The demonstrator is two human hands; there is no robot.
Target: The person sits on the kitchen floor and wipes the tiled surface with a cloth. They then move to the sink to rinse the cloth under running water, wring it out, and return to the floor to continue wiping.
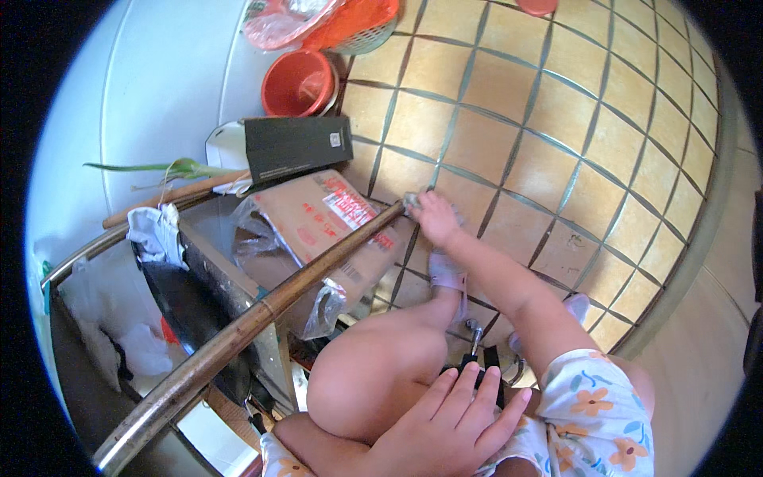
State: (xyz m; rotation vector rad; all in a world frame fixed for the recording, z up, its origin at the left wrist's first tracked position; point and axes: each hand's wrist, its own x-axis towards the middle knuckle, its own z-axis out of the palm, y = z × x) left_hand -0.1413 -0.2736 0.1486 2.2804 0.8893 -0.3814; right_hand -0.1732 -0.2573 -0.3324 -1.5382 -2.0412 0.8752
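Note:
My right hand (436, 217) reaches forward and grips a small greyish cloth (411, 204) at the far end of a metal tube (262, 310). The tube runs diagonally from the lower left, brownish along most of its length and shiny at the near end. My left hand (447, 417) lies palm down over my lap, its fingers spread and holding nothing. A cardboard box (310, 220) with red print and clear plastic wrap sits beyond the tube. The cloth is partly hidden by my right fingers.
A black box (298, 146), a red bucket (298, 84) and a basket with an orange bag (366, 36) line the wall side. A spring onion (185, 169) lies near a wooden stick (161, 200). A whitish cloth (156, 234) drapes over a dark pan-like object (179, 298). Tiled floor (495, 131) extends rightward.

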